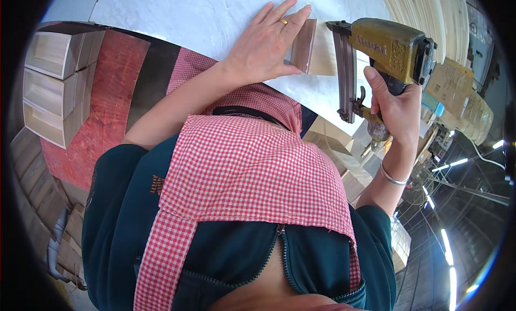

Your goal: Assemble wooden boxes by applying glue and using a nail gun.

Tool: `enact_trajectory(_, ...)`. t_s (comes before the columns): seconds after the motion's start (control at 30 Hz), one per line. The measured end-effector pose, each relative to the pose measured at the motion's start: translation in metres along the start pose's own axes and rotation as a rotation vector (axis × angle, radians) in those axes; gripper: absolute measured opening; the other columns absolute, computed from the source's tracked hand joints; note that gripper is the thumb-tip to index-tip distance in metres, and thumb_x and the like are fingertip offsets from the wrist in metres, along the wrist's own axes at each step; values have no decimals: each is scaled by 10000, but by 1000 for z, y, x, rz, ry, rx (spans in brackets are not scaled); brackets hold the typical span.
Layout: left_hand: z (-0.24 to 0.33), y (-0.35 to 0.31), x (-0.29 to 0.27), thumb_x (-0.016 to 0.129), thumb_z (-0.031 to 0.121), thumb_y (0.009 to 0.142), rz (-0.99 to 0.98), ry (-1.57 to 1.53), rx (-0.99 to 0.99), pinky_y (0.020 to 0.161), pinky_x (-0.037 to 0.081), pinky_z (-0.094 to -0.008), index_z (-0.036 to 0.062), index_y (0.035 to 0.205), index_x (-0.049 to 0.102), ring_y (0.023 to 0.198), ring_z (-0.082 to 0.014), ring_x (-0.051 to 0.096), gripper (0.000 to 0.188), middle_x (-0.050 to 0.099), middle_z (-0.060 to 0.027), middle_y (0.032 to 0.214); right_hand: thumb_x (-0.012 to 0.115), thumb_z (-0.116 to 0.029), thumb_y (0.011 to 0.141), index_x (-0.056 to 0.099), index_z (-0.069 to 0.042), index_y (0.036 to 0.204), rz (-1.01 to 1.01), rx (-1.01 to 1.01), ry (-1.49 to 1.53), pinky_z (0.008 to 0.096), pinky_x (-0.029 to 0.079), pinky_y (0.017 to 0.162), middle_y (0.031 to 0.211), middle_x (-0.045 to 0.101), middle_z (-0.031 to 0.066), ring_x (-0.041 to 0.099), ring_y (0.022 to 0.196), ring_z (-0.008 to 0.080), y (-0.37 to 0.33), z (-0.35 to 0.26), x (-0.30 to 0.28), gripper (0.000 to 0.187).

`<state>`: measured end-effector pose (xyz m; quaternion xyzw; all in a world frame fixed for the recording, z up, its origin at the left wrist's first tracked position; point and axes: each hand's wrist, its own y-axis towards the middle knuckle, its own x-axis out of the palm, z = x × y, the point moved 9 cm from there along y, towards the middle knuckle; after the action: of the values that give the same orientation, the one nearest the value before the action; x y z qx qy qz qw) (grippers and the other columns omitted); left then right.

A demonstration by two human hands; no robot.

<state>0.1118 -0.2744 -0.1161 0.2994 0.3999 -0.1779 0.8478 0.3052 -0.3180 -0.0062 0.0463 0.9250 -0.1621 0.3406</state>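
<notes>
My left hand, a ring on one finger, reaches over the pale worktable. Its thumb and fingers spread across a small upright wooden board and hold it near both ends. A thin, light wood panel lies against the board's right side. My right hand is wrapped around the handle of a gold and black nail gun. The gun's nose is at the top left of the tool, close to the panel's far right corner; whether it touches cannot be told. Its long magazine points down toward me.
The white worktable has its near edge against my checked apron. On the left, several wooden drawer boxes are stacked beside a red board. Many thin wood strips and cardboard boxes stand at the right.
</notes>
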Motion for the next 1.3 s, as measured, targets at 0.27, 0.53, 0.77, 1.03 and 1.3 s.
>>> enact_trajectory(0.27, 5, 2, 3, 888, 388, 698, -11, -18, 2, 1246, 167, -456, 35, 1558, 262, 1500, -267, 304, 1121, 653, -149, 1238, 815, -204, 872, 685, 3, 991, -45, -43, -52, 212, 369, 382, 580, 597, 18, 485, 392, 93, 9, -3, -8, 272)
enact_trajectory(0.53, 3, 1, 11, 880, 427, 704, 13, -10, 22, 1248, 143, -457, 17, 1558, 249, 1505, -273, 292, 1138, 657, -168, 1253, 809, -220, 870, 680, 2, 961, -85, -89, -119, 210, 381, 385, 571, 593, 16, 487, 390, 93, 21, -3, -22, 273)
enact_trajectory(0.77, -10, 1, -23, 888, 364, 705, 48, -64, -66, 1192, 302, -456, 17, 1551, 266, 1407, -293, 437, 1106, 611, -188, 1318, 769, -233, 874, 657, 49, 978, 334, 161, -90, 211, 405, 417, 597, 594, 34, 516, 444, 98, -8, 46, -80, 321)
enact_trajectory(1.03, -84, -56, -76, 681, 508, 880, -8, -1349, -898, 920, 558, -421, -92, 1425, 385, 1040, -350, 665, 863, 578, -298, 1254, 668, -179, 857, 622, 1, 1166, 541, 150, -508, 364, 535, 690, 893, 683, 162, 660, 728, 266, -47, 188, -147, 360)
enact_trajectory(1.3, -71, -164, -92, 496, 526, 1020, 196, -1515, -1300, 618, 524, -272, -49, 1067, 618, 735, -192, 660, 590, 663, -152, 871, 681, -193, 872, 527, 45, 1324, 620, 228, -821, 451, 512, 937, 1222, 635, 266, 646, 1052, 440, -60, 331, -170, 533)
